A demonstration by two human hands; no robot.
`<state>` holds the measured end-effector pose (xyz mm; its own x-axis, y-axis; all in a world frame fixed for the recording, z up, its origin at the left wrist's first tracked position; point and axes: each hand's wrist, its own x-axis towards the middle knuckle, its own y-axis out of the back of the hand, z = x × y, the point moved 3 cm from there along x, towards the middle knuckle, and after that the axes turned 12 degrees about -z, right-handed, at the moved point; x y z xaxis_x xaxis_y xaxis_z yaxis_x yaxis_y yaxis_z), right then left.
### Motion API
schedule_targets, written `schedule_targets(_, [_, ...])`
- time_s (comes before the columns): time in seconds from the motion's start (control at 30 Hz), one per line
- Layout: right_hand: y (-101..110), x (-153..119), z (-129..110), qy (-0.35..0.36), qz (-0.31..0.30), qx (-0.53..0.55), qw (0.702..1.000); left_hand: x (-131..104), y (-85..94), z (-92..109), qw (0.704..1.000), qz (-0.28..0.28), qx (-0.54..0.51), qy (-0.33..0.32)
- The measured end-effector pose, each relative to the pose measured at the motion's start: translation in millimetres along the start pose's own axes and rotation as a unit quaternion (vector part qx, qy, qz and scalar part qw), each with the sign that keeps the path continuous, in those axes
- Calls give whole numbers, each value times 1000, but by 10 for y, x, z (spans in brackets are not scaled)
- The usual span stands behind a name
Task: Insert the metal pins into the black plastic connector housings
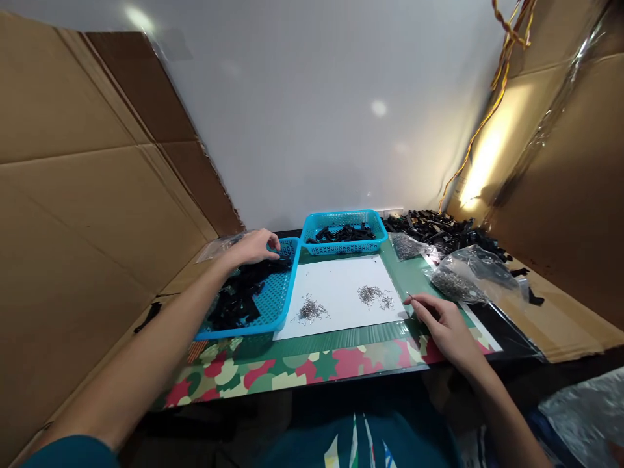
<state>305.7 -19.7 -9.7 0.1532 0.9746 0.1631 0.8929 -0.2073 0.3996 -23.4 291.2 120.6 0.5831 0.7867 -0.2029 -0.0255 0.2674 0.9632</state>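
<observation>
My left hand [257,247] is over the left blue basket [280,312], its fingers curved and a small gap between forefinger and thumb. Black plastic parts [238,302] lie in the basket beneath it. At the right edge of a white sheet [336,283], my right hand [441,323] pinches a thin little piece [409,296], dark and too small to identify. On the sheet are a pile of tiny metal pieces [311,310] at left and another pile [369,294] at right, with a few bits scattered around both.
Behind the sheet stands a second blue basket [344,248] with black parts. A heap of black parts [433,227] lies at back right, beside clear bags [458,283] of small metal pieces. Cardboard walls [97,188] flank the table; twisted wires [502,78] hang at right.
</observation>
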Motion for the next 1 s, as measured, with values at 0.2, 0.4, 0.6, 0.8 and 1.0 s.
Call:
schedule_targets(0.2, [-18,88,-18,2,7,-40,999,-161,-225,-30,999,-12,18,-29])
schedule_targets(0.4, [-61,261,-103,7,-30,-112,993,-219,-10,30,996,72,23,-56])
schedule_targets(0.6, [-168,293,-125,2,-76,-162,984,-542,151,517,971,205,-86,-87])
schedule_targets(0.8, [-135,270,-97,7,-77,-119,990,-847,-131,1257,925,166,-267,-212])
schedule_targets(1.0, [-105,157,-335,49,-28,99,993,-838,-793,1866,820,-29,-473,-320])
